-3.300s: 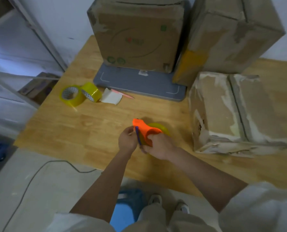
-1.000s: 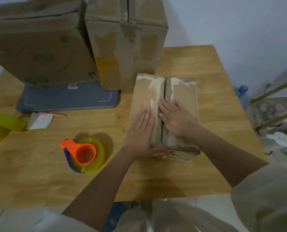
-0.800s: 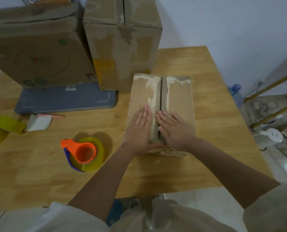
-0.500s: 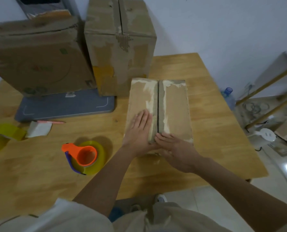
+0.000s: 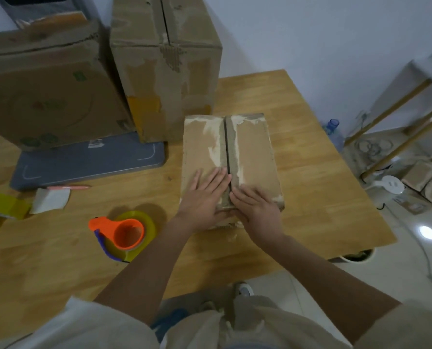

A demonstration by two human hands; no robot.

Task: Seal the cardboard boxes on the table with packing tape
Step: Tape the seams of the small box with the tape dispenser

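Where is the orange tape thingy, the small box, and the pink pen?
tape dispenser (image 5: 126,233), head view, orange cup.
small box (image 5: 254,152), head view, right flap.
pink pen (image 5: 68,187), head view, shaft.

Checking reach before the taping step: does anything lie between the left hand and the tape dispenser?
Nothing visible does. The left hand rests flat on the small box, and the tape dispenser lies on bare table to its left, with only open wood between them.
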